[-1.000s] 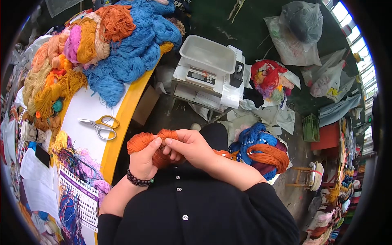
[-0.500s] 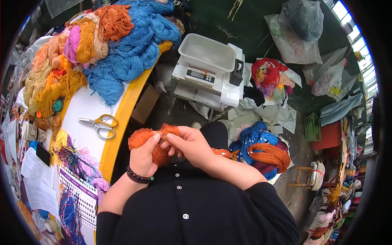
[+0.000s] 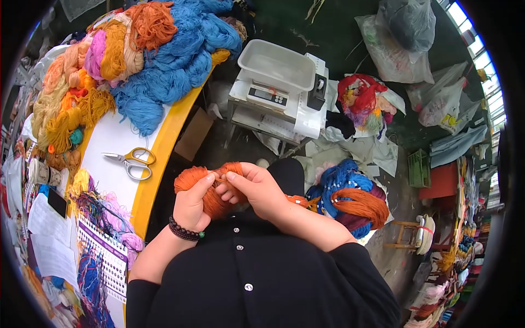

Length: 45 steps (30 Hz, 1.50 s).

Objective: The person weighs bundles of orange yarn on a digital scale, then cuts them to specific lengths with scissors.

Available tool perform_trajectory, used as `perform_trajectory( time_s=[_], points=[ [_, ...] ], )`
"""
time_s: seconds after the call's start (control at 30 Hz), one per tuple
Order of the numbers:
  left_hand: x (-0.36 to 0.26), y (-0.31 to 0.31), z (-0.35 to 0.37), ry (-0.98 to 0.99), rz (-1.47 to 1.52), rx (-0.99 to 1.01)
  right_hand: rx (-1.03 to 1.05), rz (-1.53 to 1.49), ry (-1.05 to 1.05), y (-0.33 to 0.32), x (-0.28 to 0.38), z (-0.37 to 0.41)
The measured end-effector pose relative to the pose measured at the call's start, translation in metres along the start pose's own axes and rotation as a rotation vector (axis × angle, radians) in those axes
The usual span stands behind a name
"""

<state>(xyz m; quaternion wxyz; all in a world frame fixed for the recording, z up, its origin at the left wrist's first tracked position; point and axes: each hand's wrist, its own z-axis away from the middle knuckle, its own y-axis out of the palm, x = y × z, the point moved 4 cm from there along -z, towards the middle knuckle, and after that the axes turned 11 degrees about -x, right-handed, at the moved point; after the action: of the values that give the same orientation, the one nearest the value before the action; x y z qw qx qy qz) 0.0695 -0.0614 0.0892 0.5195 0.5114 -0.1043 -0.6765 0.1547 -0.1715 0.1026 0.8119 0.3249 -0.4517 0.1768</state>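
Observation:
A hank of rust-orange yarn (image 3: pixel 217 205) is bunched between my two hands in front of my body. My left hand (image 3: pixel 192 203) is closed on it, thumb pressed along the top near the middle. My right hand (image 3: pixel 252 188) pinches the same yarn close to the left thumb, its fingers curled. The exact strand between the fingertips is too small to make out. Beyond my right forearm lies a pile of blue yarn hanks (image 3: pixel 331 183) with a rust-orange hank (image 3: pixel 361 206) on top.
Scissors (image 3: pixel 132 162) with yellow and grey handles lie on the yellow-edged table (image 3: pixel 143 199) at left. Heaped blue yarn (image 3: pixel 180 54) covers its far end. Ahead stands a digital scale (image 3: pixel 268 97) with a white tray (image 3: pixel 276 65). Plastic bags (image 3: pixel 396 49) are at the far right.
My hands stay on the orange yarn and have shifted only slightly. The fingers of my right hand have moved a little at the pinch. The view has tilted a touch.

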Motion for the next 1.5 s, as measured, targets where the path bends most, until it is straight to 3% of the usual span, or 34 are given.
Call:
perform_trajectory(
  time_s=[0.17, 0.67, 0.87, 0.97, 1.03, 1.1, 1.2, 1.23, 1.27, 1.3, 1.33, 1.37, 1.43, 1.47, 1.5],
  points=[
    [0.003, 0.007, 0.002, -0.106, 0.040, 0.058, 0.021, -0.090, 0.054, -0.003, -0.004, -0.001],
    [0.010, 0.002, 0.002, -0.074, -0.002, 0.010, -0.022, 0.032, 0.033, -0.005, -0.009, 0.000],
    [0.015, -0.005, -0.004, 0.081, -0.194, -0.018, -0.056, 0.145, -0.213, -0.005, -0.010, 0.001],
    [0.015, -0.005, -0.003, 0.160, -0.286, -0.049, -0.161, 0.445, -0.387, -0.006, 0.004, 0.012],
    [0.017, -0.004, -0.002, 0.093, -0.318, -0.029, -0.290, 0.765, -0.642, -0.008, 0.013, 0.020],
    [0.020, -0.006, -0.004, 0.070, -0.346, -0.024, -0.288, 0.773, -0.614, -0.011, 0.013, 0.025],
    [0.026, -0.019, -0.021, 0.018, -0.354, 0.138, -0.334, 0.708, -0.653, -0.019, 0.006, 0.031],
    [0.027, 0.004, -0.008, 0.084, -0.396, 0.037, -0.356, 0.691, -0.651, -0.021, 0.004, 0.033],
    [0.026, -0.002, -0.017, 0.058, -0.453, 0.167, -0.385, 0.657, -0.624, -0.023, 0.000, 0.033],
    [0.031, -0.004, -0.019, -0.021, -0.418, 0.170, -0.413, 0.664, -0.645, -0.026, -0.007, 0.029],
    [0.040, -0.022, -0.040, -0.048, -0.390, 0.236, -0.319, 0.409, -0.446, -0.028, -0.012, 0.029],
    [0.045, -0.001, -0.025, -0.034, -0.411, 0.084, -0.295, 0.304, -0.384, -0.029, -0.016, 0.030],
    [0.036, -0.026, -0.041, -0.017, -0.714, 0.035, -0.223, 0.153, -0.273, -0.031, -0.020, 0.030],
    [0.038, -0.002, -0.022, -0.168, -0.472, 0.162, -0.255, 0.061, -0.365, -0.034, -0.024, 0.025],
    [0.031, 0.019, -0.003, -0.174, -0.462, 0.097, -0.286, -0.029, -0.456, -0.038, -0.028, 0.020]
  ],
)
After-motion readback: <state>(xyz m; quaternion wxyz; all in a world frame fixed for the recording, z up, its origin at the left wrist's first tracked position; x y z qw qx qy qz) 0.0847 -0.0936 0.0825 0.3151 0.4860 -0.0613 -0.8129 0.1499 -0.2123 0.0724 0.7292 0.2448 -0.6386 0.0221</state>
